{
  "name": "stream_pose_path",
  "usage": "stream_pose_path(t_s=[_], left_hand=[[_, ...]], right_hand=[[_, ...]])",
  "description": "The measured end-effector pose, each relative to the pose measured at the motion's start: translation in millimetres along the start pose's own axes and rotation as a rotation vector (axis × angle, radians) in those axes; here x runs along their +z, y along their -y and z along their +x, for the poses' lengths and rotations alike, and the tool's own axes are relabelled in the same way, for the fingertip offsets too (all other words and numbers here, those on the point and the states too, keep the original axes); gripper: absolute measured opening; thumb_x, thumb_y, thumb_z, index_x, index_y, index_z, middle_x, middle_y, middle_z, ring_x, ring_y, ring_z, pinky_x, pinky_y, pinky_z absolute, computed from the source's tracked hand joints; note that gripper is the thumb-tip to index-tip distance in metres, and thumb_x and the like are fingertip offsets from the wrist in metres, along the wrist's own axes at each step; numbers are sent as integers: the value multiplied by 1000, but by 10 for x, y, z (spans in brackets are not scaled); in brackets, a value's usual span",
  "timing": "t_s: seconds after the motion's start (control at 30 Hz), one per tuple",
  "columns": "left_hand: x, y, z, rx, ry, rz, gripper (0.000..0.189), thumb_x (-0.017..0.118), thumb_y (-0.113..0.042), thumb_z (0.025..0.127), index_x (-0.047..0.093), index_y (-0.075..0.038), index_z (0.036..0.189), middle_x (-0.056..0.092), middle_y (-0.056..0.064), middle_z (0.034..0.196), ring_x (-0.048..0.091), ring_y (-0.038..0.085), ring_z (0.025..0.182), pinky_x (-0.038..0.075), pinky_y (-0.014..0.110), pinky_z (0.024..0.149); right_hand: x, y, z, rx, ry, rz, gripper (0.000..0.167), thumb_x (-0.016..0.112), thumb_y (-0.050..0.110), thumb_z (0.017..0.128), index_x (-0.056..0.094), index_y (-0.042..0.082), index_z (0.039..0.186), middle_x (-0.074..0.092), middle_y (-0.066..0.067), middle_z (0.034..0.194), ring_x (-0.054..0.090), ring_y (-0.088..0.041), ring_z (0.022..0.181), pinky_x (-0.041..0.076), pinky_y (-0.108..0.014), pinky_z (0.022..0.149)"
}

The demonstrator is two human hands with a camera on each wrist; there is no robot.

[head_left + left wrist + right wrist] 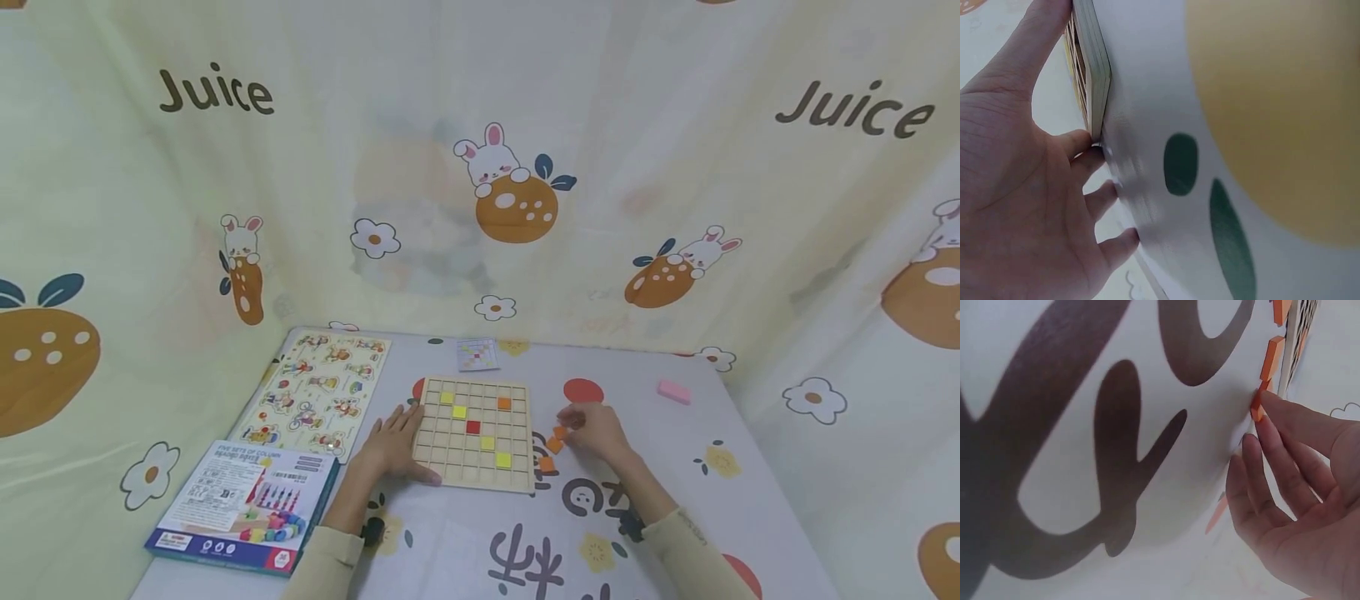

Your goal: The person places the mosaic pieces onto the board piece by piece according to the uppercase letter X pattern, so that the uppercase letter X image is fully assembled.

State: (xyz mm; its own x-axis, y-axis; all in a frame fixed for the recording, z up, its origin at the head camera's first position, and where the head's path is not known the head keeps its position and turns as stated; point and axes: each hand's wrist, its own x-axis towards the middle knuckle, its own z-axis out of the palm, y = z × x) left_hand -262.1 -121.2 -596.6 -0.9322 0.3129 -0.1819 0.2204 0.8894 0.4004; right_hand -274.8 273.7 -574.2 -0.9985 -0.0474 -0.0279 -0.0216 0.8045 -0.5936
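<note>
A square wooden grid board (pixel 442 462) lies flat, bearing several yellow tiles, a red tile (pixel 473 427) and an orange tile (pixel 504 404). My left hand (pixel 395 446) rests along the board's left side, fingers spread and the thumb at its near corner. In the left wrist view, the thumb and a fingertip are right at the board's edge. Right of the board, my right hand (pixel 597 431) pinches an orange tile (pixel 1258 407) between thumb and index finger. Beside it lie other loose orange tiles (pixel 547 464) on the printed tablecloth.
Behind the board lies a small pattern card (pixel 477 354). A picture sheet (pixel 322 383) and a boxed bead set (pixel 243 508) occupy the left side. At the back right sits a pink block (pixel 674 392). A printed curtain (pixel 420 167) encloses the table.
</note>
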Motion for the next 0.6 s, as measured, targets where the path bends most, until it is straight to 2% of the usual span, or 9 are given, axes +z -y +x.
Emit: stream_pose_path(t_s=[0.13, 0.3, 0.43, 0.6], left_hand=[[56, 43, 48, -2, -4, -6, 141, 90, -71, 62, 19, -11, 168, 20, 9, 174, 12, 37, 160, 11, 65, 127], [64, 49, 59, -7, -7, -10, 141, 90, -71, 61, 19, -12, 168, 20, 9, 174, 11, 37, 160, 11, 64, 127], [73, 60, 62, -13, -2, -10, 141, 90, -71, 61, 20, -12, 168, 20, 9, 174, 11, 36, 161, 10, 64, 127], [90, 72, 72, -16, -4, -16, 142, 90, -72, 60, 19, -13, 168, 19, 8, 174, 11, 35, 161, 10, 64, 127]], right_hand=[[0, -20, -5, -1, -40, 7, 38, 84, -2, 76, 77, 4, 113, 77, -6, 95, 71, -26, 90, 60, -46, 82], [-13, -15, 37, 9, -66, 23, 38, 84, -1, 75, 78, 5, 112, 73, -2, 87, 66, -22, 82, 55, -36, 70], [-11, 33, 73, 14, -83, 66, 34, 83, 2, 79, 78, 5, 112, 75, -3, 88, 68, -22, 81, 54, -30, 65], [21, 127, 124, -9, -115, 105, 30, 82, 1, 82, 78, 5, 111, 77, -4, 91, 72, -21, 83, 56, -30, 65]])
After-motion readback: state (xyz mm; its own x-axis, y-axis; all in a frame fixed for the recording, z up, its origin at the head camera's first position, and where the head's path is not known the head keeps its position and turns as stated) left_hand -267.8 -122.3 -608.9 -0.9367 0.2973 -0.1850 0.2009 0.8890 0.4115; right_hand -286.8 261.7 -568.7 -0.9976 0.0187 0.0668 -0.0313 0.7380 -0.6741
